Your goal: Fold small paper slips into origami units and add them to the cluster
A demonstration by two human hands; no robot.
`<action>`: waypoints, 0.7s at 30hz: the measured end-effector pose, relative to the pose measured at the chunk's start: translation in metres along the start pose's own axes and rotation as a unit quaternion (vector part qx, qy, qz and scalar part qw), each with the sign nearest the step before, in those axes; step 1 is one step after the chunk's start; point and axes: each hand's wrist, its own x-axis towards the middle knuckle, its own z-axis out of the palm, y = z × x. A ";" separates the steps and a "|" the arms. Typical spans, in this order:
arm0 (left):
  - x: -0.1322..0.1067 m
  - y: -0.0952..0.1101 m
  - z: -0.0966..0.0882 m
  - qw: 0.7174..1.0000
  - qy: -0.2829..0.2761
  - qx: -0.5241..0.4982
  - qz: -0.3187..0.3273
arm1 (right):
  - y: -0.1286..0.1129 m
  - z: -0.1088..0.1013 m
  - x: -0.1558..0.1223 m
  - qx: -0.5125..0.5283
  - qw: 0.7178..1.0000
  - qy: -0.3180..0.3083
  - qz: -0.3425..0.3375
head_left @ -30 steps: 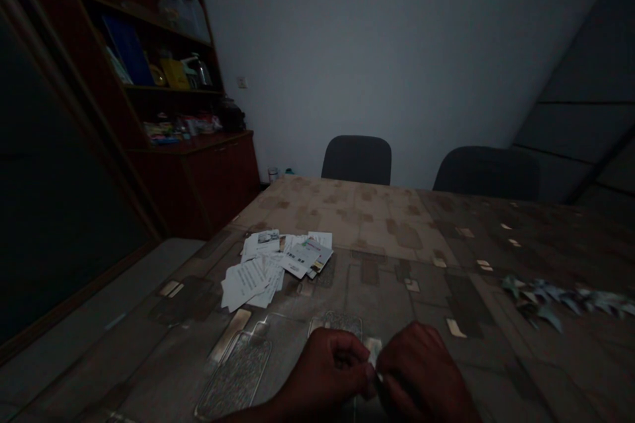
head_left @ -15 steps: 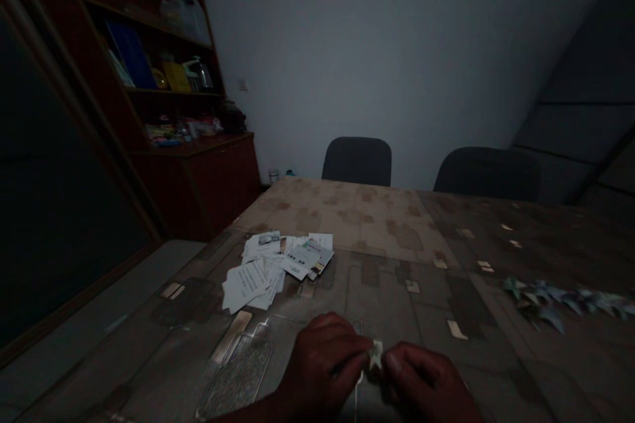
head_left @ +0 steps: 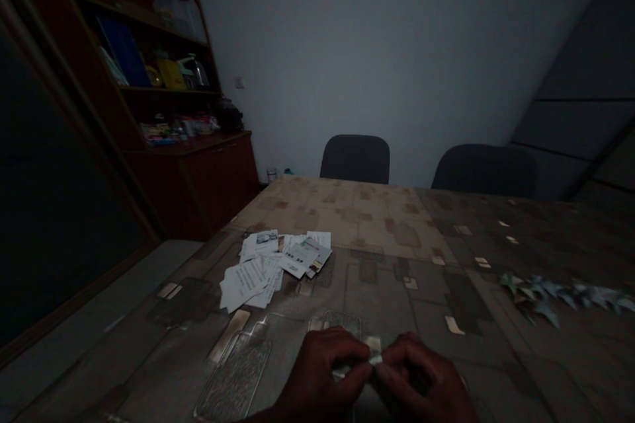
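Fingers of the left hand and right hand pinch a small folded paper piece between their tips. It seems light, thin and quick to crease, so it is best gripped at its edges.

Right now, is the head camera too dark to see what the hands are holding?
Head view: very dim, no glare; left hand and right hand are dark shapes, only the small paper piece pinched between them catches light. Head view: the white cards show clearly as a pile; the folded paper shapes at right look soft and stretched.
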 end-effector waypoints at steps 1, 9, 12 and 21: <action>0.000 0.000 0.000 1.000 -0.008 -0.008 -0.027 | 0.001 -0.001 0.000 -0.021 0.999 -0.005 -0.038; 0.002 -0.003 -0.002 0.999 -0.041 -0.028 -0.008 | 0.003 -0.005 0.003 -0.106 0.989 -0.020 -0.099; 0.002 -0.004 -0.001 0.998 -0.048 -0.030 -0.024 | 0.004 -0.006 0.004 -0.122 0.986 -0.012 -0.113; 0.004 -0.004 0.000 0.988 -0.058 -0.082 -0.121 | 0.000 -0.005 0.006 -0.114 0.986 0.006 -0.124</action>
